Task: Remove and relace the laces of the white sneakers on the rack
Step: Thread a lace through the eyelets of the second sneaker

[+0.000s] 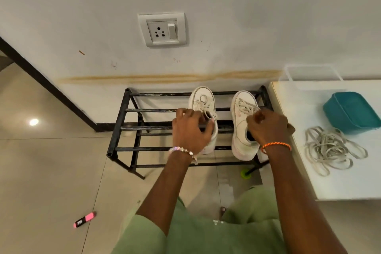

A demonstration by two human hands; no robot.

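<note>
Two white sneakers stand side by side on the black rack, toes toward the wall. The left hand curls around the left sneaker's collar; the right hand pinches the right sneaker's laces. Loose laces lie on the white tabletop.

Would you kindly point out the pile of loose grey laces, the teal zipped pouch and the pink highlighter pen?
Pile of loose grey laces [332, 150]: head view, middle of the tangle.
Teal zipped pouch [350, 112]: head view, its top face.
Pink highlighter pen [85, 219]: head view, mid-barrel.
</note>
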